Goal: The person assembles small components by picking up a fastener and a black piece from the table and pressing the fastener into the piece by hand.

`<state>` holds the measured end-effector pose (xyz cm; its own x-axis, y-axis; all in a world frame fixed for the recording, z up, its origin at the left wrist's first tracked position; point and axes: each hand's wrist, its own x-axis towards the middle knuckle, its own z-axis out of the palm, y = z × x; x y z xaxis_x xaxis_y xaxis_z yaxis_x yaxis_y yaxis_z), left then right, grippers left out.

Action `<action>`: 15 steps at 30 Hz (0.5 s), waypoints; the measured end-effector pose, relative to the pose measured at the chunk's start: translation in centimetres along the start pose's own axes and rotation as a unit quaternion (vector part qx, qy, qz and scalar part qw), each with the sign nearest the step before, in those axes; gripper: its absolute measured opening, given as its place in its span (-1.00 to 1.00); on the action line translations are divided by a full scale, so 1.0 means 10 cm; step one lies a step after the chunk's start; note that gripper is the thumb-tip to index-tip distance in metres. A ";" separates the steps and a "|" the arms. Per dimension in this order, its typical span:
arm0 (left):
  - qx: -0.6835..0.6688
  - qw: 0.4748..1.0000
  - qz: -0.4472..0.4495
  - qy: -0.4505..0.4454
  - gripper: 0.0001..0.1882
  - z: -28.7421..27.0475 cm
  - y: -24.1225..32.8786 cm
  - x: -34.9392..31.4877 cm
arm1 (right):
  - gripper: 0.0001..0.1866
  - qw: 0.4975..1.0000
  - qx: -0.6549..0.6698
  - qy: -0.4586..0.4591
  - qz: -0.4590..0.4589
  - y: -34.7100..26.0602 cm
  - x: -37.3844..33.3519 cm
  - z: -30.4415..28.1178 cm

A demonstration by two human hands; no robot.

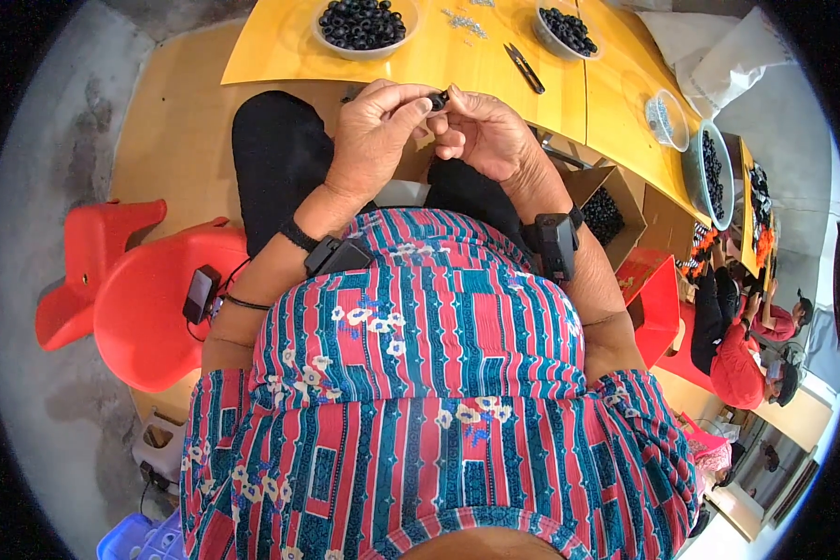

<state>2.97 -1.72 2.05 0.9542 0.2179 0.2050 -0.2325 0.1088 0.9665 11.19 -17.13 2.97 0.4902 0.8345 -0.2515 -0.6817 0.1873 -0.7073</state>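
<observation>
Just beyond my lap, at the near edge of the yellow table (495, 89), my two hands meet around a small black round part (438, 101). Thumb and forefinger of my left hand (375, 135) pinch it from one side. From the other side my right hand (491, 136) grips it with its fingertips, the remaining fingers curled. The fingers cover much of the part, so its exact kind is unclear. Past my hands stands a clear bowl (369, 55) heaped with similar black parts (359, 22). A pair of black thread snips (525, 69) lies on the table.
Small silvery pieces (465, 24) lie scattered on the table. Farther right are a second bowl (553, 47) of black parts, a small clear tub (681, 140) and a large basin (696, 177). Below the table sits a cardboard box (633, 207). Red chairs (149, 317) stand left; co-workers (742, 364) sit right.
</observation>
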 end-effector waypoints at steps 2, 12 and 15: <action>0.044 0.999 0.011 -0.006 -0.81 0.00 0.02 0.01 | -0.67 1.000 0.006 -0.008 0.004 0.00 0.00 -0.03; 0.069 0.997 0.040 -0.005 -0.82 0.00 0.03 -0.01 | -0.74 0.986 -0.139 0.090 -0.031 -0.06 -0.04 0.07; 0.065 0.997 0.040 -0.001 -0.82 0.00 0.02 -0.01 | -0.80 0.969 -0.186 0.136 -0.090 -0.06 -0.05 0.14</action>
<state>2.86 -1.75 2.21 0.9338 0.2188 0.2830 -0.2820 -0.0366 0.9587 10.63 -16.92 4.41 0.7422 0.6292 -0.2308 -0.3542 0.0758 -0.9321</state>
